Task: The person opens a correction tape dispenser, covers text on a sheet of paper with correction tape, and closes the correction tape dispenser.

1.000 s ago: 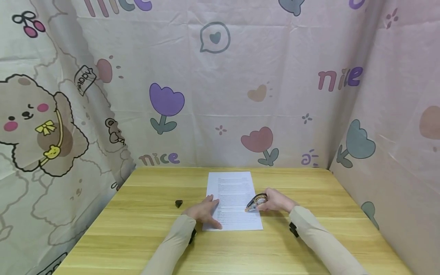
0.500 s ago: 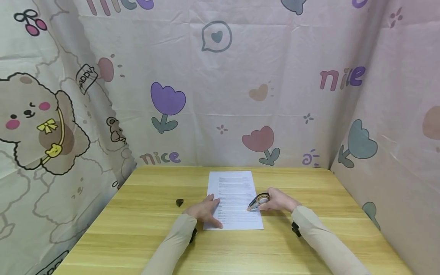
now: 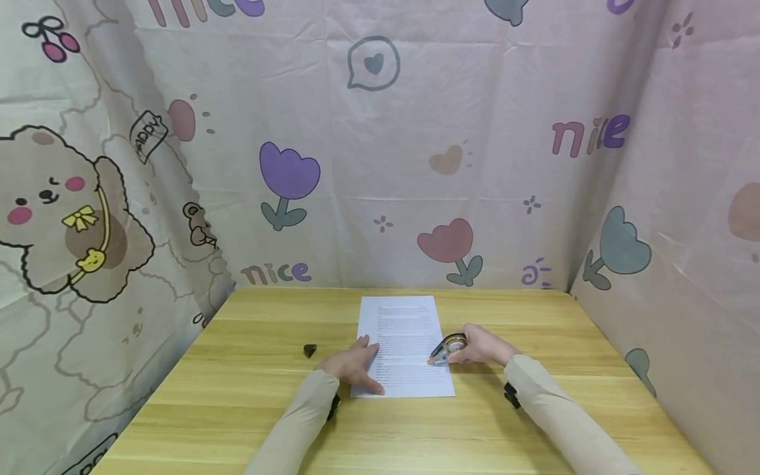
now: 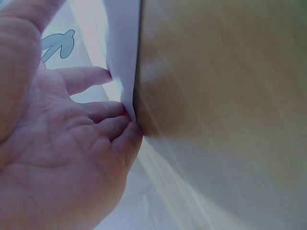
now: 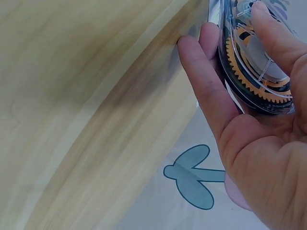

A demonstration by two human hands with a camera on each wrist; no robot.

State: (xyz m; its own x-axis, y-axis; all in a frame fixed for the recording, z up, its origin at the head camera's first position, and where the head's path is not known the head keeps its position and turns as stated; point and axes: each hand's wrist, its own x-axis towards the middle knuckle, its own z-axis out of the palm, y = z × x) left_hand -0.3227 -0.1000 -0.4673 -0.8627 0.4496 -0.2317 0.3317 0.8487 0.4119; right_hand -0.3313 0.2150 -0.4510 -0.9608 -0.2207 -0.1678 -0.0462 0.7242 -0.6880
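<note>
A printed sheet of paper lies on the wooden table, lines of text running across it. On its left edge rests my left hand, fingers and thumb spread; the left wrist view shows its fingertips along the paper's edge. From the right side, my right hand grips a correction tape between thumb and fingers. Its tip points down and left, right at a line of text in the lower half of the sheet. Through the clear case of the correction tape, an orange toothed wheel shows in the right wrist view.
A small dark cap-like piece lies on the table to the left of my left hand. The wooden table reaches back to a patterned cloth, which also hangs along both sides.
The correction tape in my right hand has shifted very slightly to the right over the sheet. My left hand stays in place on the paper.
</note>
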